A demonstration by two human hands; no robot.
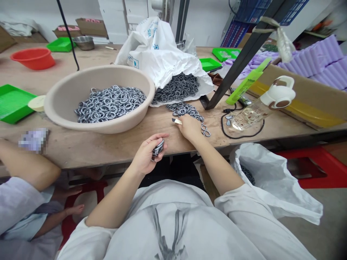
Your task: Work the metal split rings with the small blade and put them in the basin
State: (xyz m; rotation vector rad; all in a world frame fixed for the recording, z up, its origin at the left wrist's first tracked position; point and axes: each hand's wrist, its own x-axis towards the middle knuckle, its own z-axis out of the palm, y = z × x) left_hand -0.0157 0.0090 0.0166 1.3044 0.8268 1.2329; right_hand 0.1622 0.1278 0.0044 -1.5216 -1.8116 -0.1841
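Observation:
My left hand (145,153) is held just in front of the table edge, its fingers curled around several grey rings (158,148). My right hand (191,128) rests at a loose pile of grey rings (187,108) on the tabletop. Pinched in it is a small white tool with a dark tip (177,121), perhaps a blade; its far end is hidden by the fingers. More rings (179,87) spill from the mouth of a white sack (162,59) behind that pile. To the left, a large beige basin (58,117) holds many similar rings (114,104).
A black slanted post (235,61) rises right of the sack. Beside it are a clear bottle (251,113), a black cable (238,137) and a carton (300,97) with purple rolls. A white bag (276,177) hangs below the table. Another person's arm (29,164) is at left.

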